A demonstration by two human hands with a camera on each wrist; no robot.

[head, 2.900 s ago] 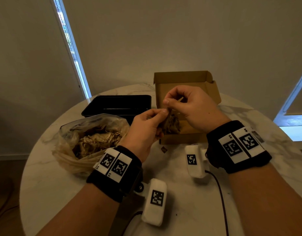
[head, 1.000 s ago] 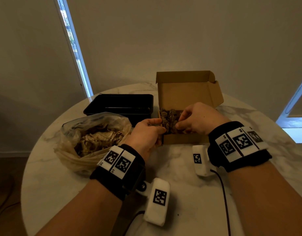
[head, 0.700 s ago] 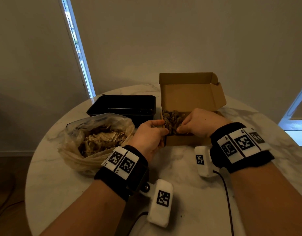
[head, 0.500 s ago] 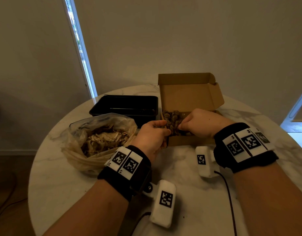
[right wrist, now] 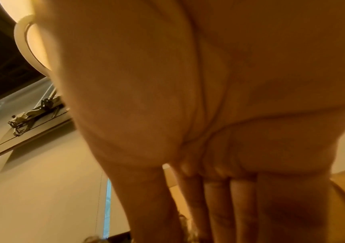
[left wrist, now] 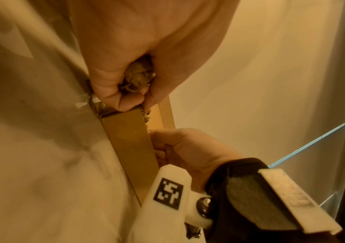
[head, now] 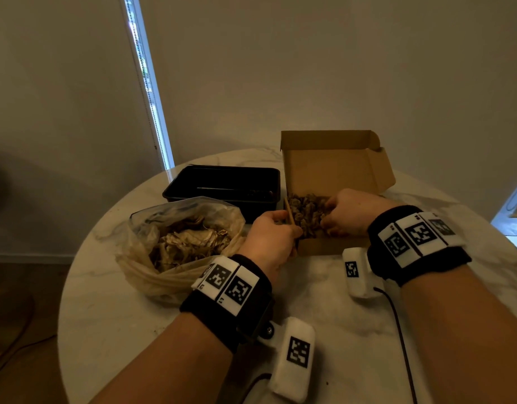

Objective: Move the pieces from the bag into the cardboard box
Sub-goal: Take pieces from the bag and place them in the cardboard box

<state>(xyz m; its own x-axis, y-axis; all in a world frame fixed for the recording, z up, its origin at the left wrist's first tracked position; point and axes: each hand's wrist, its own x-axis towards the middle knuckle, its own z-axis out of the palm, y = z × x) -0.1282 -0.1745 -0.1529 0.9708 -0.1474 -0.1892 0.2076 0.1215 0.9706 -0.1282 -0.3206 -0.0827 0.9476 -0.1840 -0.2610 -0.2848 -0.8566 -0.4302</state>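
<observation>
I judged the step in hand to be the drop-off: a load of pieces going into the cardboard box (head: 333,170), which stood open toward the far right of the table (head: 135,330), its lid upright at the far side. My left hand (head: 270,237) sat at the box's near-left corner, fingers curled round a small clump of pieces (left wrist: 137,78) that the left wrist view showed tucked in the palm, knuckles against the box's left wall. My right hand (head: 346,212) reached down into the box from the near right, its fingers (right wrist: 215,205) long and fairly straight, dipping into the pile of brown pieces (head: 305,211) already there; I could not tell whether they pinched anything or merely pressed the heap flat.

The pile covered the near-left part of the box floor. The clear bag (head: 175,243) lay open at the left, near the box, with plenty of pale, papery pieces (head: 187,246) in it, so I reckoned the task far from done. A black tray (head: 222,182) stood beyond the bag, just left of the box; what it held was too dark to make out.

Next, I thought, the left hand needed to clear the wall, let go over the pile, then go back to the bag's mouth
</observation>
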